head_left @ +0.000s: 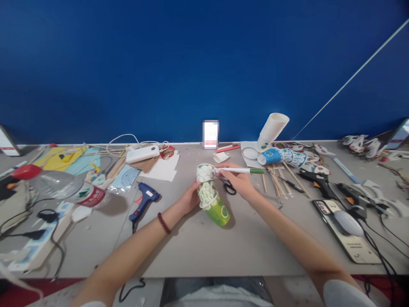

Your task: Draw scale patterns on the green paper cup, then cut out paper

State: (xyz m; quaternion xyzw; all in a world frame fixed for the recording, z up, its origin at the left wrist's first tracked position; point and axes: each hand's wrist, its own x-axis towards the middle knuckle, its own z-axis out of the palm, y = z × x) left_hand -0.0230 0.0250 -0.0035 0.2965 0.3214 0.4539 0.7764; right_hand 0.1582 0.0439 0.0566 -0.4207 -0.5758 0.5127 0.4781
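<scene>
Several paper cups joined end to end (209, 194), painted with green scales and solid green at the lower end, lean over the middle of the table. My left hand (191, 197) is closed around their left side; its fingertips are partly hidden behind them. Between the fingers of my right hand (235, 178) is a white marker with a green end (247, 170), held nearly level. Its tip meets or almost meets the right side of the topmost cup. Black-handled scissors (229, 187) lie just under my right hand.
A blue glue gun (145, 198) lies left, near a tilted plastic bottle (76, 189) and a power strip (44, 234). Right are a blue cup stack (271, 156), white paper cups (271, 130), wooden sticks (277, 183), black glue guns (319, 181) and a phone (354, 247) under a mouse (349, 223).
</scene>
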